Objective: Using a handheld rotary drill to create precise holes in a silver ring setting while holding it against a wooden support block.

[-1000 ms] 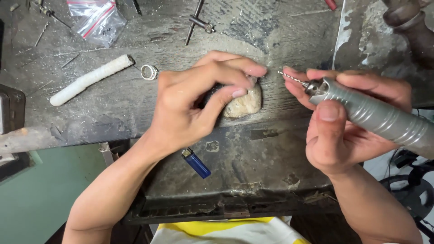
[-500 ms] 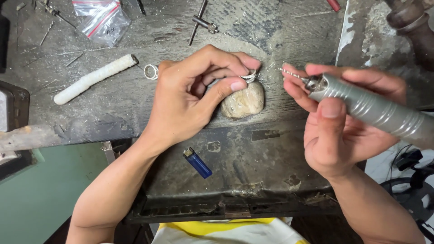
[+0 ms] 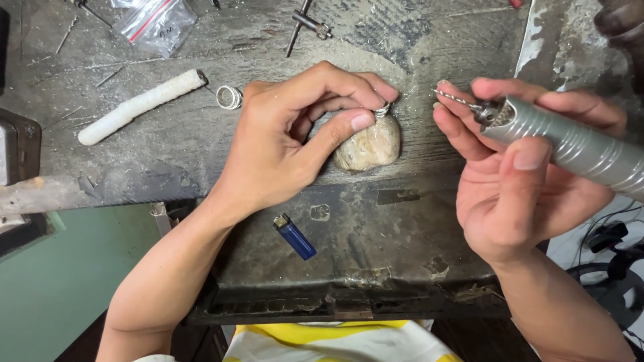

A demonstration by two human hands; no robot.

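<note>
My left hand (image 3: 295,137) pinches a small silver ring (image 3: 382,110) between thumb and forefinger, holding it against the top of a rounded tan stone (image 3: 370,146) on the workbench. My right hand (image 3: 516,181) grips a grey ribbed rotary handpiece (image 3: 570,146). Its thin bit (image 3: 451,98) points left and stops a short way right of the ring, not touching it.
A second silver ring (image 3: 229,96) lies left of my left hand, beside a white wrapped stick (image 3: 137,107). A blue lighter (image 3: 294,236) rests near the dark bench's front edge (image 3: 349,305). A plastic bag (image 3: 155,21) and a metal tool (image 3: 305,23) lie at the back.
My left hand has shifted so the ring now shows at the fingertips on top of the stone. The handpiece has stayed just right of it.
</note>
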